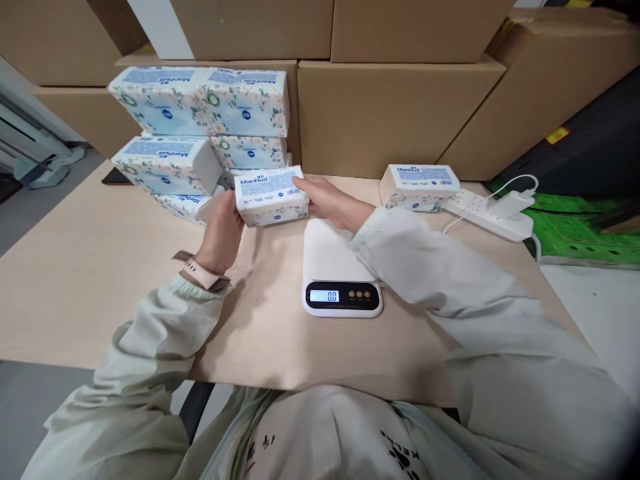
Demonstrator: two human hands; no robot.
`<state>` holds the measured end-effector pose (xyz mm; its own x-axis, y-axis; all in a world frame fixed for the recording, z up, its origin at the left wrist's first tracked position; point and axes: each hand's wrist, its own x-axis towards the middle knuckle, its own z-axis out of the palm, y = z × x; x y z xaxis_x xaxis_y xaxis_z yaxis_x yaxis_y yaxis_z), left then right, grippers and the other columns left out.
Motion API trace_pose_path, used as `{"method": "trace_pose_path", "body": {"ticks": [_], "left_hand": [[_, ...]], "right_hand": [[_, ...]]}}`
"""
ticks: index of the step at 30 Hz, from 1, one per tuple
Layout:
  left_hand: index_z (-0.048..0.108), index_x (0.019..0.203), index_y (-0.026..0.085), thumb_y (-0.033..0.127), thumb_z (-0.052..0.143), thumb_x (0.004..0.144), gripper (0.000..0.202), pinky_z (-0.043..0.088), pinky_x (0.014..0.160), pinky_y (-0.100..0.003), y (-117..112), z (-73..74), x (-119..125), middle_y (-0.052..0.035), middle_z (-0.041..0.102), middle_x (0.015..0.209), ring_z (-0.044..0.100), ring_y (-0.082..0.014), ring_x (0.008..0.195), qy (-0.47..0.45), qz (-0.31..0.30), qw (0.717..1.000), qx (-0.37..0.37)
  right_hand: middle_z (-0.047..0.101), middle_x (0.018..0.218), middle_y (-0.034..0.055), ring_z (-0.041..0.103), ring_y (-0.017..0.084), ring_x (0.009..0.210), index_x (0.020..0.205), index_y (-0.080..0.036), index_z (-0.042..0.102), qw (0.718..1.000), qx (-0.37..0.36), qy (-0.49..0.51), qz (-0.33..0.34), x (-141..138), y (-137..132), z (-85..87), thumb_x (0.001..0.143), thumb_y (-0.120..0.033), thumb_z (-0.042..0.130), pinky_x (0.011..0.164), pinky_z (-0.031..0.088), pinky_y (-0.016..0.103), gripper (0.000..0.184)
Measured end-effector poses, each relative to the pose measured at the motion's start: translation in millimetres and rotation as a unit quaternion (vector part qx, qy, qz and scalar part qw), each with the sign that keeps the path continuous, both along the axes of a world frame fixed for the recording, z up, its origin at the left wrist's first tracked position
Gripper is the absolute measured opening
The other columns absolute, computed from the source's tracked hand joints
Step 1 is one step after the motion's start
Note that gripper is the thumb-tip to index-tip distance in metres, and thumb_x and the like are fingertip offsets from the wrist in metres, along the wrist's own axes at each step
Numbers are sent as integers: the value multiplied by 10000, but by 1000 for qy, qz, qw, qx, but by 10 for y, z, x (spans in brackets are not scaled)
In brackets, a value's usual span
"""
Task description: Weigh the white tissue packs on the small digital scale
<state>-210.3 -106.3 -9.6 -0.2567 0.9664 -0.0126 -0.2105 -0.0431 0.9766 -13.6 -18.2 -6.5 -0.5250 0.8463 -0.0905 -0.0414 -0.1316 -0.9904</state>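
Both hands hold one white tissue pack (271,195) with a blue "Manhua" label, just above the table and behind-left of the scale. My left hand (223,230) grips its left end, fingers curled round it. My right hand (330,202) presses against its right end, fingers stretched along the side. A white kitchen scale (336,263) sits in front of the pack, its display reading 0.0 and its platform bare. A stack of like tissue packs (200,127) stands behind the held pack at the left.
One more tissue pack (419,187) lies at the back right of the wooden table (95,267). A white power strip (487,217) with a charger and cable lies to its right. Cardboard boxes (385,113) wall off the back. Green crates (585,227) stand at the right.
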Motion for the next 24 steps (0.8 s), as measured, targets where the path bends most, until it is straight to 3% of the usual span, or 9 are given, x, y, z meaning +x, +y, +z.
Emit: {"method": "trace_pose_path", "body": {"ticks": [3,6,10,14,16,18,21,24], "left_hand": [[781,1154,237,497,625,1023,330,414,1301,-432,-323,358,141,-114,711,1354,426,-318,1590,-8,-79,996,50],[758,1308,225,566,669,990,474,346,1362,-498,-604,529,288,-104,660,1473,294,-355,1664,5,-163,986,34],[642,1517,286,616,493,1061,582,231,1411,-569,-716,378,509,-9,548,1638,235,-340,1694,28,-281,959,-11],[641,1521,303,637,513,1047,594,262,1394,-608,-660,123,651,-8,542,1649,297,-351,1673,11,-310,950,-38],[656,1498,306,625,536,1036,574,283,1375,-631,-644,-4,649,-12,509,1676,320,-357,1663,6,-291,956,-45],[668,1471,301,615,563,1024,557,309,1354,-633,-647,-156,603,-28,483,1695,341,-354,1653,6,-223,974,-39],[691,1400,260,636,627,982,566,391,1303,-582,-661,-429,492,-93,552,1632,459,-343,1577,35,-67,997,4],[734,1242,194,632,707,905,553,504,1181,-500,-661,-652,396,-146,713,1386,656,-308,1331,30,33,999,3]], "right_hand": [[797,1294,23,666,268,1325,1164,-297,778,997,63,-20,43,427,-440,346,984,-579,680,1244,495,517,349],[733,1449,-31,587,269,1473,1375,-388,725,994,73,-57,52,938,-839,525,1041,-571,599,1280,466,534,401],[727,1465,-34,575,305,1507,1428,-415,706,994,67,-81,23,1441,-1066,415,1044,-573,599,1239,519,542,429],[690,1518,-34,608,312,1478,1410,-421,721,993,65,-97,-7,1636,-1101,192,1023,-592,630,1223,543,547,432],[680,1533,-31,606,309,1481,1416,-423,714,990,77,-107,-45,1653,-1136,50,1019,-599,633,1242,526,568,442],[700,1507,-15,637,298,1442,1403,-412,720,976,120,-110,-144,1646,-1205,-142,1011,-595,649,1248,513,580,439],[748,1418,29,720,265,1290,1375,-365,730,913,226,-93,-326,1630,-1350,-495,1027,-539,646,1179,559,548,397],[793,1263,72,755,237,1130,1347,-292,731,861,298,-76,-405,1627,-1469,-780,1047,-450,630,1052,616,497,354]]}}
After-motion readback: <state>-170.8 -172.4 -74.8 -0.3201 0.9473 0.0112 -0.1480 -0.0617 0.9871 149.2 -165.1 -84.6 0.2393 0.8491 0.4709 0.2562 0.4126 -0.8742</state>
